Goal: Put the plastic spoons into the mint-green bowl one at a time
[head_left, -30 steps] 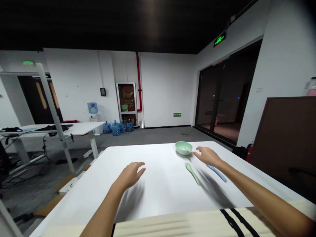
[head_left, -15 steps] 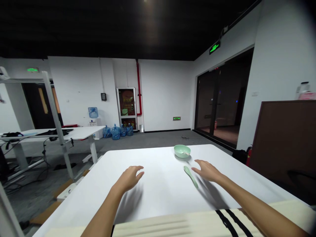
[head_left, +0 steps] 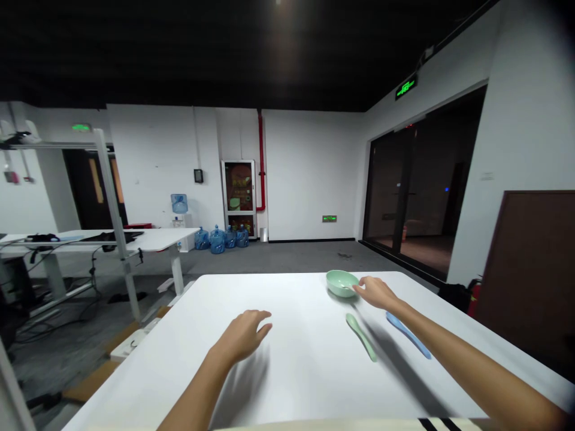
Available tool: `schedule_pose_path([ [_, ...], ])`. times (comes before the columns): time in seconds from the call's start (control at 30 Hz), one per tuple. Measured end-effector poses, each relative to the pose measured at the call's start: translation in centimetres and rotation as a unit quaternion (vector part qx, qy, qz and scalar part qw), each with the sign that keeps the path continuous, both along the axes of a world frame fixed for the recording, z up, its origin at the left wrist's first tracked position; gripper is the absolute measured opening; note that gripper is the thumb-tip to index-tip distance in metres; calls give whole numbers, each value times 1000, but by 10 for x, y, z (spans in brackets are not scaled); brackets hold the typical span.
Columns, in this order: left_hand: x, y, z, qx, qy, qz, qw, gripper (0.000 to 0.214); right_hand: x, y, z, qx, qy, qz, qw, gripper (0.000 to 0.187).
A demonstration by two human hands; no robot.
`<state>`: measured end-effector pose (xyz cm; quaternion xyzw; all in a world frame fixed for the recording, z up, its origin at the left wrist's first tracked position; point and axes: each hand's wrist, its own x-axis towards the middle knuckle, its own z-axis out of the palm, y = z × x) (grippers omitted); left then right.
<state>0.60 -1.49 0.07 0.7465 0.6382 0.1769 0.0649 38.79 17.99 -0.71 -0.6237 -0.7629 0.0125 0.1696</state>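
Though beside the green bowl (head_left: 340,283), right hand (head_left: 376,293) near two spoons (head_left: 360,337)

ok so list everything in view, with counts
white table: 1, white, in front of the person
bowl: 1, pale green, far edge of table
green spoon: 1, pale green, on table nearer than bowl
blue spoon: 1, blue, on table right of green spoon
water jugs: 4, blue, on floor by far wall
fire extinguisher: 1, red, right of table
white desk: 1, white, left of table
left hand: 1, open, above table
right hand: 1, open, fingers at bowl
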Motion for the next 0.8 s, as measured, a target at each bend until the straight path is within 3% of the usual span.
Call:
schedule_pose_path([
  [0.23,4,-3,6,-9,-3,3,1000,49,-26,60,-3,-44,-34,-41,998,32],
  [0.47,6,-1,10,-17,-11,9,1000,48,-32,108,-27,-76,-44,-81,993,33],
  [0.63,5,1,10,-13,-14,3,1000,47,-33,126,-48,-88,-48,-81,992,42],
  [0.8,4,3,8,-20,-18,5,1000,48,-35,129,-53,-72,-38,-71,994,35],
])
